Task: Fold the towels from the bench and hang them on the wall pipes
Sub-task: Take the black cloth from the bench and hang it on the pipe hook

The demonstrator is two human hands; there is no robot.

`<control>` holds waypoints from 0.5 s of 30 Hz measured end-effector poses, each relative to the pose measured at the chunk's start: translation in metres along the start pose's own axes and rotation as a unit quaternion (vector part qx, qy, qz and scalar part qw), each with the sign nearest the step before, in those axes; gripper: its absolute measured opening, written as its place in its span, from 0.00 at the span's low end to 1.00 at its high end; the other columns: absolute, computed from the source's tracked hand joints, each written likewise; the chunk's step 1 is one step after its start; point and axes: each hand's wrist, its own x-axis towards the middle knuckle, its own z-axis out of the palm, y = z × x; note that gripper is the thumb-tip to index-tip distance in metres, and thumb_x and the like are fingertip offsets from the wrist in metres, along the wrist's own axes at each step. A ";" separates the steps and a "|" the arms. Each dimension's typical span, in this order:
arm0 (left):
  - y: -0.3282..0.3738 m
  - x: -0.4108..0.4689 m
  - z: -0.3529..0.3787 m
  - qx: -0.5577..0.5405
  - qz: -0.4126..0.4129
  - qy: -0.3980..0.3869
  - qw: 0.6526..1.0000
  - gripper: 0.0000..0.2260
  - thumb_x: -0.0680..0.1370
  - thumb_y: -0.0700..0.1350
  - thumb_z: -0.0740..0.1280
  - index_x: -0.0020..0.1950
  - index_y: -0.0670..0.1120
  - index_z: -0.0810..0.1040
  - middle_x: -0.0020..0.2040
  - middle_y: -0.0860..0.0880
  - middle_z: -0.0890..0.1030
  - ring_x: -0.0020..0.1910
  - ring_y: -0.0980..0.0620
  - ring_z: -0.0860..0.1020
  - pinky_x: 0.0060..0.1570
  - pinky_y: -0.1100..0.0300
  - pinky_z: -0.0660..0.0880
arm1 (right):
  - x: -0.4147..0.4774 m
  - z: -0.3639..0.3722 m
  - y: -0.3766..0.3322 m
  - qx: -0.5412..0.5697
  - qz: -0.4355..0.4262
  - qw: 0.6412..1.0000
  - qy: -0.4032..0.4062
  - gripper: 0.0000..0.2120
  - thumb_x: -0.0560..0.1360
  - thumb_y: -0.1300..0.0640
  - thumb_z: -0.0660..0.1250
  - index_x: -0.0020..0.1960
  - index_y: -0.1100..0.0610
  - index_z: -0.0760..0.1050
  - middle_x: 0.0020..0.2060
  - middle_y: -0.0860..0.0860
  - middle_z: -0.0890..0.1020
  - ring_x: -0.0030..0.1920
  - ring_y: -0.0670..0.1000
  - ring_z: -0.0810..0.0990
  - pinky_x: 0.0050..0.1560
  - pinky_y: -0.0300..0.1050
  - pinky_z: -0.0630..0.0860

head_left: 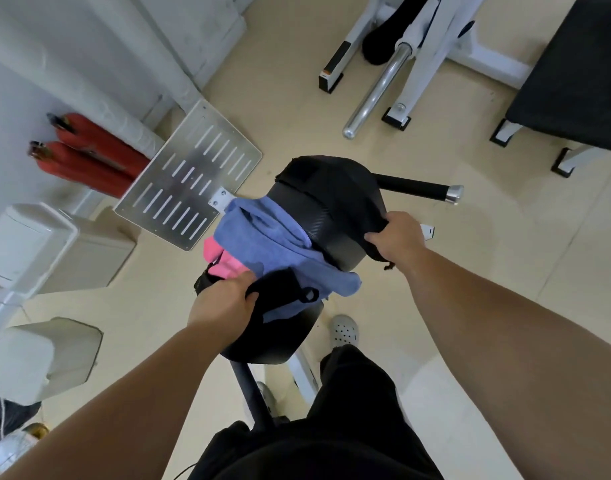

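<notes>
A black padded bench (319,233) stands below me with towels heaped on it. A blue towel (262,237) lies crumpled across the middle, and a pink towel (221,259) peeks out under its left side. Black cloth (331,188) is draped over the far end of the bench. My right hand (396,235) grips its right edge. My left hand (224,303) grips black cloth (280,289) with a small loop that lies over the near part of the blue towel. Whether both hands hold one towel I cannot tell.
A slotted metal plate (190,174) and two red fire extinguishers (89,154) lie to the left by the wall. A black handle bar (418,188) juts right from the bench. Farther off stand a white machine frame with a chrome bar (376,88) and another black bench (574,81).
</notes>
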 end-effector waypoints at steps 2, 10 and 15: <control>-0.005 -0.005 0.000 0.001 0.001 -0.008 1.000 0.12 0.82 0.49 0.61 0.65 0.49 0.73 0.49 0.44 0.82 0.48 0.38 0.80 0.41 0.54 0.70 | -0.017 -0.001 0.002 0.046 0.005 0.999 0.016 0.13 0.71 0.52 0.75 0.51 0.57 0.81 0.42 0.57 0.83 0.47 0.62 0.82 0.41 0.47 0.75; -0.055 -0.053 -0.022 -0.012 0.043 0.036 0.998 0.06 0.82 0.45 0.56 0.58 0.49 0.70 0.43 0.46 0.81 0.43 0.38 0.79 0.40 0.51 0.73 | -0.085 -0.036 -0.081 0.098 -0.140 0.972 0.159 0.06 0.76 0.56 0.70 0.51 0.55 0.83 0.44 0.53 0.83 0.49 0.56 0.81 0.49 0.47 0.75; -0.116 -0.104 -0.044 -0.071 0.076 0.110 0.988 0.09 0.83 0.44 0.57 0.57 0.54 0.74 0.37 0.48 0.82 0.38 0.42 0.77 0.35 0.54 0.69 | -0.167 -0.067 -0.199 0.130 -0.265 0.914 0.277 0.09 0.78 0.60 0.67 0.55 0.54 0.83 0.53 0.52 0.83 0.53 0.52 0.79 0.55 0.42 0.73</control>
